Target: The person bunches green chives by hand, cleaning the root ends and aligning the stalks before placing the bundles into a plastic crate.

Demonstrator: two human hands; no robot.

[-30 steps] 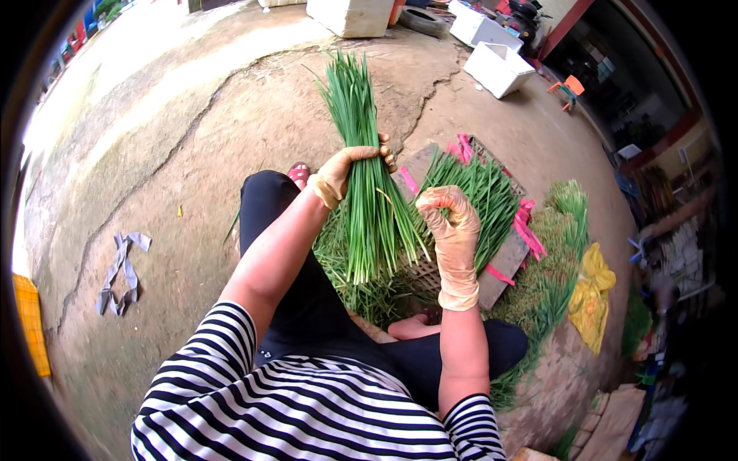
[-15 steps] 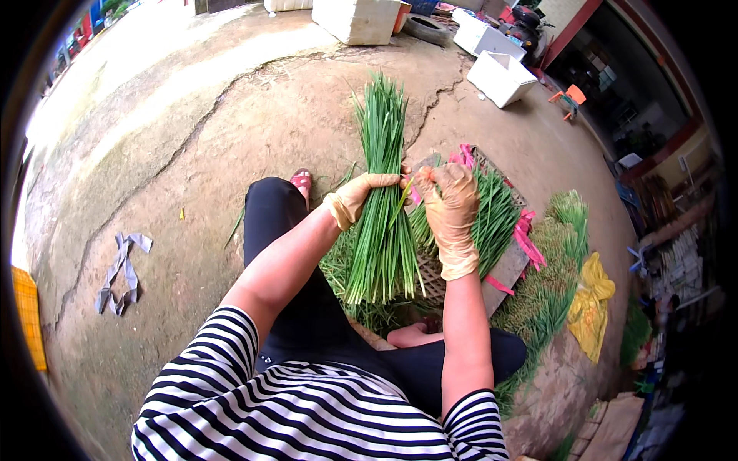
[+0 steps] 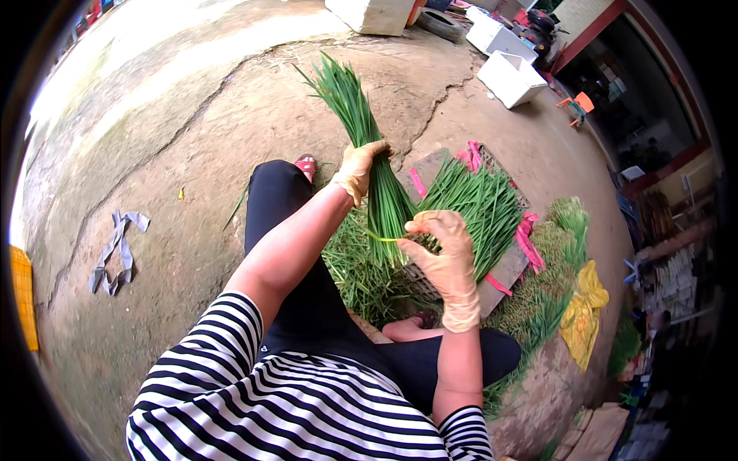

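Observation:
My left hand (image 3: 357, 169), in a tan glove, grips a thick bunch of long green chives (image 3: 361, 131) around its middle, tips pointing up and to the left. My right hand (image 3: 442, 250), also gloved, pinches a single green stalk at the bunch's lower end, fingers closed on it. Below the hands lies a loose heap of chives (image 3: 361, 269) on the ground in front of my knees.
A flat board (image 3: 507, 269) on the right carries tied chive bundles (image 3: 480, 203) with pink bands. More greens and a yellow cloth (image 3: 584, 311) lie beyond it. White foam boxes (image 3: 511, 77) stand at the top. A grey rag (image 3: 115, 250) lies on the cracked concrete at left.
The bunch has tilted, its tips swinging from upright toward the upper left. My right hand has dropped from beside the bunch's middle to its lower end and pinched a stalk.

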